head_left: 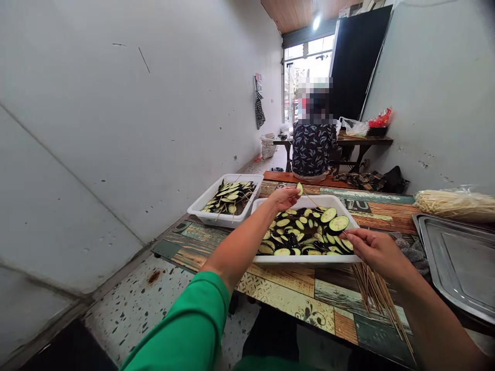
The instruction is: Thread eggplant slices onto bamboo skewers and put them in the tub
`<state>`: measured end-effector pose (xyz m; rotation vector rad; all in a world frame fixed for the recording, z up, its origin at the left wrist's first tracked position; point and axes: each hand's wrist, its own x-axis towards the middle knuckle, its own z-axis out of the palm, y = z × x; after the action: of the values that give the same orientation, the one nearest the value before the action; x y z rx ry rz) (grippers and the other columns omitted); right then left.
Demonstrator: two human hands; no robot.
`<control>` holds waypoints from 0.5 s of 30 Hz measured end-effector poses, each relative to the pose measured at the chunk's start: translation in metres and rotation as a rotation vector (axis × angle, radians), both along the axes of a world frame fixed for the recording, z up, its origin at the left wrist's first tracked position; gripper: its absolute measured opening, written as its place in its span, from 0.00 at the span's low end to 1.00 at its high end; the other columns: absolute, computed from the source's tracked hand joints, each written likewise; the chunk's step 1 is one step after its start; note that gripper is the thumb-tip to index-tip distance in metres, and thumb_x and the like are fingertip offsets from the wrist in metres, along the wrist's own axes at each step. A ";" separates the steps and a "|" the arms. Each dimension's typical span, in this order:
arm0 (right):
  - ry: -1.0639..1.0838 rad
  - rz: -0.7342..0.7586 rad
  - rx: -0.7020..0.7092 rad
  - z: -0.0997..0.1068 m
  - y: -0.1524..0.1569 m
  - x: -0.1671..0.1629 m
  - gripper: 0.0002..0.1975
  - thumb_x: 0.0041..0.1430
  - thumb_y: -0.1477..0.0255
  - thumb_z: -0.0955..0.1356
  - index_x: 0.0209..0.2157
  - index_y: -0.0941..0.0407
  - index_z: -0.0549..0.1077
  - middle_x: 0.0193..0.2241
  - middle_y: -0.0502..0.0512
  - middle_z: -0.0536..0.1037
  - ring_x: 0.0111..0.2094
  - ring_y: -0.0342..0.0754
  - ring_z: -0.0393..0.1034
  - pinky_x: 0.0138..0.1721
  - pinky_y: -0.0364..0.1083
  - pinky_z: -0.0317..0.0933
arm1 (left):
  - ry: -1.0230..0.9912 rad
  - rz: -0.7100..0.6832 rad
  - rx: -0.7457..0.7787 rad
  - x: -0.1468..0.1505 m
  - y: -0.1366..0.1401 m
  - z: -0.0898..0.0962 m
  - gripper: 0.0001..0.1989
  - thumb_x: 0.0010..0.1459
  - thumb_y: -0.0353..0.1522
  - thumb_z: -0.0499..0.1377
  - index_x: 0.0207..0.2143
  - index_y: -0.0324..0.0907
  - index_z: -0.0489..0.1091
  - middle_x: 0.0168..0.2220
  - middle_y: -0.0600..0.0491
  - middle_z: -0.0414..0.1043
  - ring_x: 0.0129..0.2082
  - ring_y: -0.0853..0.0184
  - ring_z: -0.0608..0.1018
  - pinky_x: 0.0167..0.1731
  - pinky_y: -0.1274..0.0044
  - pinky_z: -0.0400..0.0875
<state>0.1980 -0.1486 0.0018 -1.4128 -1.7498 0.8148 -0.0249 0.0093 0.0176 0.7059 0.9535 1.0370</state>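
Observation:
My left hand [285, 198] pinches an eggplant slice [299, 189] above the back edge of a white tub [305, 259]. My right hand [371, 247], at the tub's right side, grips the near end of a thin wooden skewer [311, 200]. Two larger eggplant slices [339, 223] sit on this skewer close to my right fingers. Its far end reaches up to the slice in my left hand; I cannot tell whether it pierces that slice. Loose eggplant slices [283, 223] in dark liquid fill the tub below.
Left stands another white tub [201, 212] with skewered eggplant [232, 197]. Loose skewers [381, 296] lie by my right forearm. Metal trays [460, 257], a grey cloth [412, 252] and a bagged skewer bundle [452, 203] are at right. A person [314, 147] sits ahead, facing away.

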 end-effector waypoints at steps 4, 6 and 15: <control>-0.031 0.019 0.014 -0.004 0.001 0.003 0.21 0.54 0.58 0.63 0.33 0.61 0.77 0.17 0.49 0.67 0.18 0.39 0.53 0.18 0.40 0.44 | -0.076 0.015 -0.028 0.003 -0.001 -0.001 0.08 0.52 0.18 0.56 0.26 0.36 0.65 0.24 0.53 0.71 0.27 0.73 0.75 0.33 0.79 0.71; -0.038 0.006 0.029 -0.003 0.000 0.002 0.21 0.54 0.58 0.63 0.33 0.61 0.77 0.18 0.51 0.69 0.18 0.40 0.54 0.18 0.41 0.46 | -0.086 0.039 -0.045 0.004 0.000 -0.003 0.07 0.53 0.18 0.56 0.26 0.35 0.65 0.25 0.51 0.71 0.28 0.72 0.76 0.35 0.78 0.73; -0.014 0.026 0.014 0.000 -0.002 -0.003 0.21 0.51 0.56 0.64 0.29 0.59 0.77 0.18 0.51 0.70 0.19 0.41 0.56 0.18 0.41 0.47 | -0.060 0.096 -0.156 0.008 0.001 -0.004 0.08 0.56 0.24 0.57 0.24 0.35 0.66 0.19 0.55 0.65 0.19 0.78 0.69 0.22 0.87 0.66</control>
<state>0.1953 -0.1504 0.0017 -1.3919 -1.7847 0.8071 -0.0169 0.0108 0.0139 0.5012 1.0118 1.0495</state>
